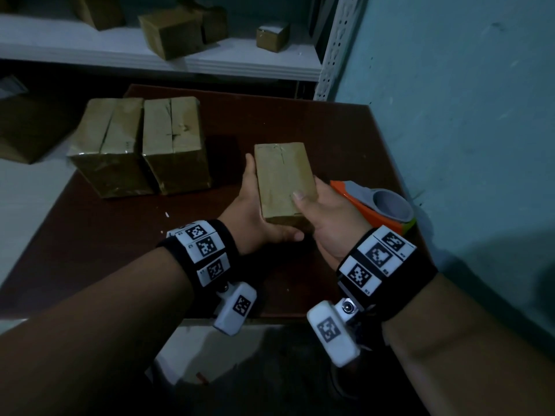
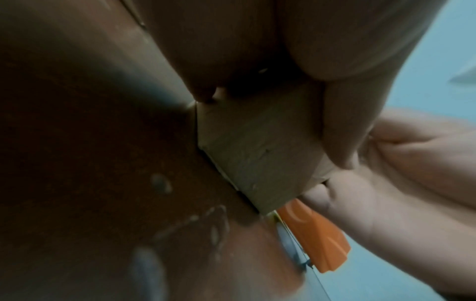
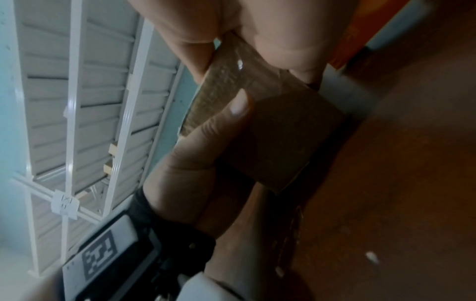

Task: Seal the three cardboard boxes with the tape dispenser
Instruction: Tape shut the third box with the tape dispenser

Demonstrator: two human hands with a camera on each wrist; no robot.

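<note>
Dim storeroom, dark brown surface [image 1: 315, 124]. Both the left hand [image 1: 255, 217] and right hand [image 1: 327, 223] curl fingers [image 1: 298, 197] round the small box [image 1: 283, 178], just left of the tape dispenser [image 1: 375, 205]; it looks light, stiff, best gripped by its long sides.

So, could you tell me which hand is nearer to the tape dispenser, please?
Right. The right hand grips the small box on the side directly next to the tape dispenser; the left hand holds the box's far side.

Tan cardboard boxes [image 1: 172, 142] on a dark reddish-brown table [image 1: 315, 127]; orange-and-grey tape dispenser [image 1: 375, 205]; black wristbands [image 1: 387, 265] bearing black-and-white square markers.
</note>
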